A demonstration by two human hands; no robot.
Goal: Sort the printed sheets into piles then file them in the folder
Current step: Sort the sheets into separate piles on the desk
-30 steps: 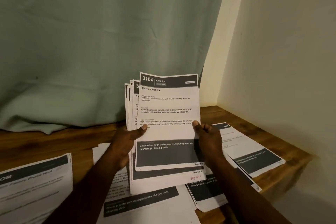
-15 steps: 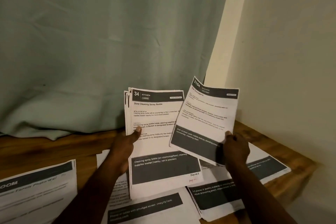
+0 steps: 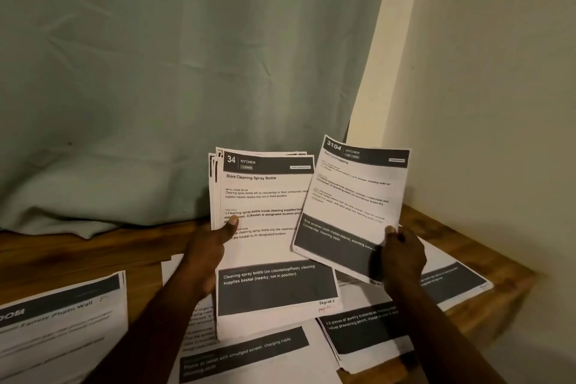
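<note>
My right fingers [image 3: 392, 232] pinch sheet 3104 [image 3: 352, 196] by its lower corner, over the right-hand counter pile [image 3: 452, 280]; left fingers [image 3: 231, 224] grip the stack [image 3: 268, 248].

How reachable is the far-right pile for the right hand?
Likely yes: the right hand, pinching sheet 3104, hovers just above that pile with nothing between them; the stack in the left hand is off to the side.

Dim room: green curtain [image 3: 156, 72] behind wooden table [image 3: 62, 252], cream wall [image 3: 498, 72] at right.
</note>
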